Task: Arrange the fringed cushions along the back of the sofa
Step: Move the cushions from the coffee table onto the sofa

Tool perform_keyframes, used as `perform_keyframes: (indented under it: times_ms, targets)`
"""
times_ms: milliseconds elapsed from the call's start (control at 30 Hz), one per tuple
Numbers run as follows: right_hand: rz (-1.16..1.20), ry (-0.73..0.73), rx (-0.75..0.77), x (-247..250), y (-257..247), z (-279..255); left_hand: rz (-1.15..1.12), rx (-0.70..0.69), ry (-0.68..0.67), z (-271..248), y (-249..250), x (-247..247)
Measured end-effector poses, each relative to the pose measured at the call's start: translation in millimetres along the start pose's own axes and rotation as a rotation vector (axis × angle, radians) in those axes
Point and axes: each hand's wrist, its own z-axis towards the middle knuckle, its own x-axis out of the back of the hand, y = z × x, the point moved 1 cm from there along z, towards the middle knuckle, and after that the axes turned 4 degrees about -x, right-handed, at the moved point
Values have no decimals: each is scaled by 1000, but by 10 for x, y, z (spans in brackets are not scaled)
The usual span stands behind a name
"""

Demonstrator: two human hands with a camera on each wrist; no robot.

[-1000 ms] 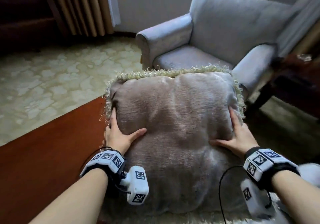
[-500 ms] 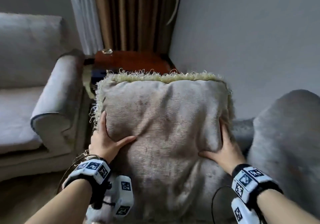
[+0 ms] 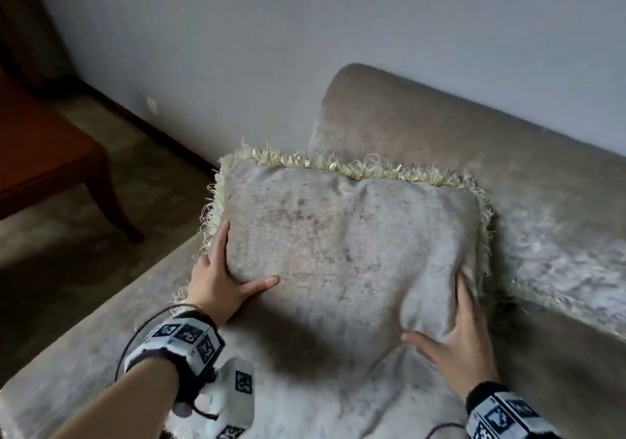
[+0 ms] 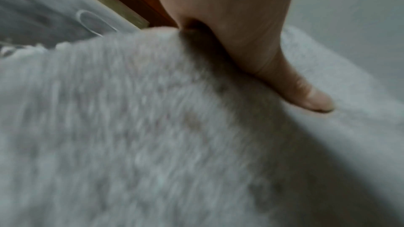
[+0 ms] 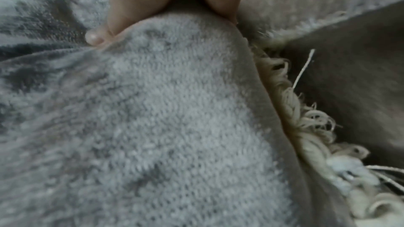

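Observation:
A grey-beige cushion (image 3: 338, 252) with a pale yellow fringe (image 3: 355, 167) is held in both hands over the sofa (image 3: 440, 126), just in front of its backrest. My left hand (image 3: 233, 269) grips its left edge, thumb across the front. On the right edge my right hand (image 3: 450, 330) grips it the same way, bunching the fabric. A second fringed cushion (image 3: 559, 252) leans on the backrest just to the right. The left wrist view shows my thumb (image 4: 306, 96) pressed on the cushion (image 4: 153, 127). In the right wrist view, the thumb (image 5: 96, 35) digs into the cushion (image 5: 174, 110) beside its fringe (image 5: 306, 118).
A dark wooden side table (image 3: 50, 154) stands on the carpet (image 3: 101, 235) at the left. A plain wall (image 3: 305, 32) with a dark skirting board runs behind the sofa. The sofa's padded end (image 3: 84, 337) lies below my left forearm.
The view has swung right from the armchair past the side table to the sofa. Both hands have carried the cushion along and lowered it toward the backrest, grip unchanged.

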Motion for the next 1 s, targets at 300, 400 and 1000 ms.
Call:
perform_keyframes:
  times_ms: [300,400,1000]
  targets:
    - [-514,156,196,-400,48,127,554,-597,-69,-6,557,-1301]
    - [-672,38,350,-800,114,248,674,-588,-251,-64,387,-1654]
    - [-549,-18,232,-754,842,62,949,-762,-383,-58,86,-1553]
